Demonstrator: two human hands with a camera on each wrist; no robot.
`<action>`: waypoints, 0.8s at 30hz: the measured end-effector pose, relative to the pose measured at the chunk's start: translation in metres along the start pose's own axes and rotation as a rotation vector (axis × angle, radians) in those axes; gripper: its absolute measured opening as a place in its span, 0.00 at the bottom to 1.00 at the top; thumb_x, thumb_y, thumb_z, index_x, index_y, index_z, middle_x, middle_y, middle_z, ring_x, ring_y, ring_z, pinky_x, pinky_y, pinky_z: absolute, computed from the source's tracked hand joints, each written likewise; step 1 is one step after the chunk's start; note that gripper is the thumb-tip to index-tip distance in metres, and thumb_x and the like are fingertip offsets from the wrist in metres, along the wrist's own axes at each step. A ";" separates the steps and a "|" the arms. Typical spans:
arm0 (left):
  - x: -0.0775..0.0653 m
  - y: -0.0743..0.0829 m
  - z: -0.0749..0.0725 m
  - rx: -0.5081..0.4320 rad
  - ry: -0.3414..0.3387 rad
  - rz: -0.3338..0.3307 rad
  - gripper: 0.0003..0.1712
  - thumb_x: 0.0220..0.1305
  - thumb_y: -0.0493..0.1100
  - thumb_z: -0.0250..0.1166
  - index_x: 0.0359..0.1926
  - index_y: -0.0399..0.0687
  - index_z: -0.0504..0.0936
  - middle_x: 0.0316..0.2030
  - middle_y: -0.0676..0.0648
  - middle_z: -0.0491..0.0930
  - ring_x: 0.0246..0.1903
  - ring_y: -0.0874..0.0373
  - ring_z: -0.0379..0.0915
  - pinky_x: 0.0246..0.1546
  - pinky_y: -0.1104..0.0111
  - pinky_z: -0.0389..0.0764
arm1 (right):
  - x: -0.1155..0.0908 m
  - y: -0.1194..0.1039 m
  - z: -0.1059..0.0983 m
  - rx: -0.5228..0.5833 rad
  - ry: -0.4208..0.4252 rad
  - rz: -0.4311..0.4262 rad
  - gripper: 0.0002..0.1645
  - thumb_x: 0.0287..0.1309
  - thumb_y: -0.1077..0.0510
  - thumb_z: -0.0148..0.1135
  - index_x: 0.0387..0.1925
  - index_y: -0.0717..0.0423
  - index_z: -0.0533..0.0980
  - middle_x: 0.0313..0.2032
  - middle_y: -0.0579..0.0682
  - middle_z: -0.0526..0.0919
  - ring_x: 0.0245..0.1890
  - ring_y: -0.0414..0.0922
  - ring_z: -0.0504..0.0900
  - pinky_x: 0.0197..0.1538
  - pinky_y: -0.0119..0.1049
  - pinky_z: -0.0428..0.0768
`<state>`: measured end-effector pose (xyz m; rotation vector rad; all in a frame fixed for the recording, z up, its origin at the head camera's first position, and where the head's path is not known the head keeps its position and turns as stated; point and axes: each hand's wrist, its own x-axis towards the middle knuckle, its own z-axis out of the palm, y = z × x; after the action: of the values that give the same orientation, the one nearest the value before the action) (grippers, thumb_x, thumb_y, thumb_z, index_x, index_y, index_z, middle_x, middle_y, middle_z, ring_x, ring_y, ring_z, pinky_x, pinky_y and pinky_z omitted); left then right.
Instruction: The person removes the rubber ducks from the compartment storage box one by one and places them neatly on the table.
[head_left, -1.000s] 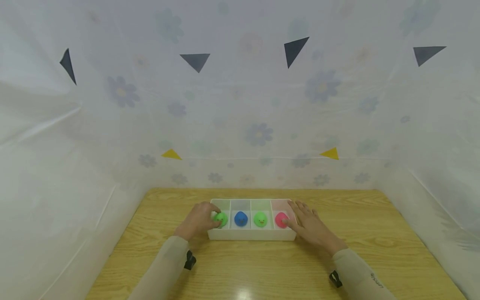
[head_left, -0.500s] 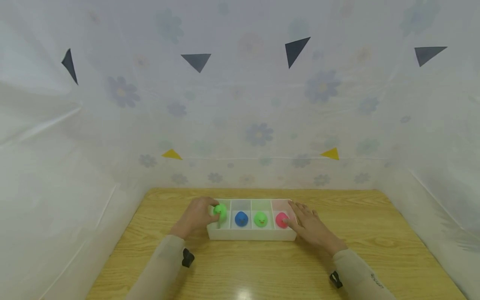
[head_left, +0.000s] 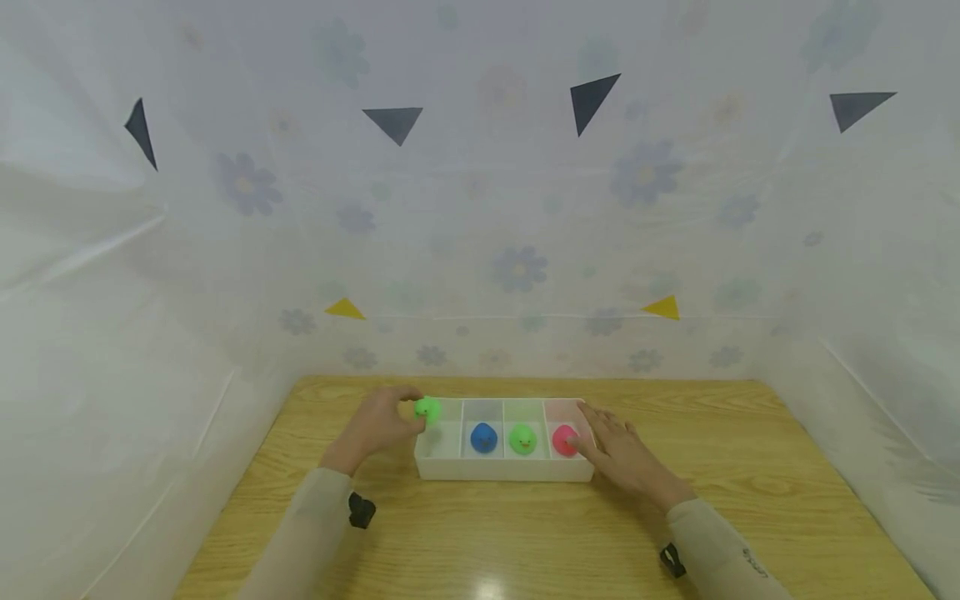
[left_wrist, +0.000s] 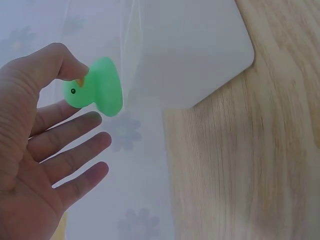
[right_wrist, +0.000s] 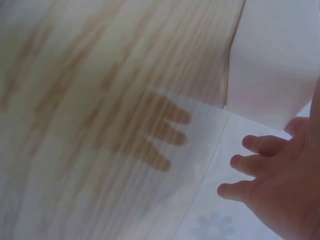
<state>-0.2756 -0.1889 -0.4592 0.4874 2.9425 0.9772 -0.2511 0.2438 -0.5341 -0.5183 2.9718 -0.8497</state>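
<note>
Nearby, on the wooden surface (head_left: 450, 533), the right hand (head_left: 624, 454) lies straight-fingered, gripping nothing, at the right end of a white tray (head_left: 504, 470); slightly farther, the left hand (head_left: 377, 423) has its grip pinched on a green duck (head_left: 428, 409) held at the tray's far left corner.

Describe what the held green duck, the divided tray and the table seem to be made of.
Held green duck: probably rubber or vinyl, satin; smooth, evenly coloured body.
Divided tray: likely moulded plastic, smooth and white, with thin dividers.
Table: wood or wood-print laminate; grain shows, and a bright reflection suggests gloss.
</note>
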 end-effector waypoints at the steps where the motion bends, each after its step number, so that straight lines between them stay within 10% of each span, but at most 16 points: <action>1: -0.001 -0.002 -0.001 -0.001 0.004 0.004 0.25 0.64 0.45 0.70 0.61 0.42 0.84 0.57 0.40 0.86 0.43 0.45 0.85 0.42 0.53 0.86 | 0.000 0.000 0.000 0.002 -0.001 0.000 0.48 0.77 0.29 0.47 0.86 0.44 0.48 0.82 0.55 0.59 0.81 0.67 0.55 0.76 0.78 0.45; 3: -0.004 -0.006 -0.002 -0.006 0.019 0.017 0.24 0.64 0.44 0.70 0.60 0.42 0.84 0.58 0.40 0.86 0.58 0.39 0.82 0.53 0.47 0.86 | 0.000 0.000 0.000 0.005 0.000 0.000 0.48 0.78 0.30 0.48 0.86 0.45 0.48 0.81 0.57 0.62 0.81 0.68 0.56 0.76 0.78 0.46; 14: -0.017 -0.031 -0.002 -0.254 0.051 -0.024 0.21 0.65 0.37 0.71 0.58 0.38 0.81 0.60 0.34 0.80 0.59 0.32 0.81 0.49 0.53 0.89 | -0.001 -0.001 0.000 0.010 -0.001 0.008 0.46 0.79 0.32 0.48 0.86 0.44 0.48 0.79 0.58 0.66 0.80 0.69 0.57 0.76 0.79 0.47; 24: -0.025 -0.051 0.000 -0.252 0.101 -0.041 0.24 0.67 0.41 0.73 0.62 0.40 0.82 0.57 0.37 0.84 0.53 0.41 0.85 0.50 0.55 0.88 | -0.002 -0.001 0.000 0.006 0.004 -0.005 0.44 0.81 0.36 0.47 0.86 0.47 0.48 0.77 0.63 0.66 0.78 0.72 0.59 0.75 0.79 0.48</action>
<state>-0.2669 -0.2347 -0.4907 0.3782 2.8406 1.3806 -0.2491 0.2436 -0.5336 -0.5244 2.9719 -0.8607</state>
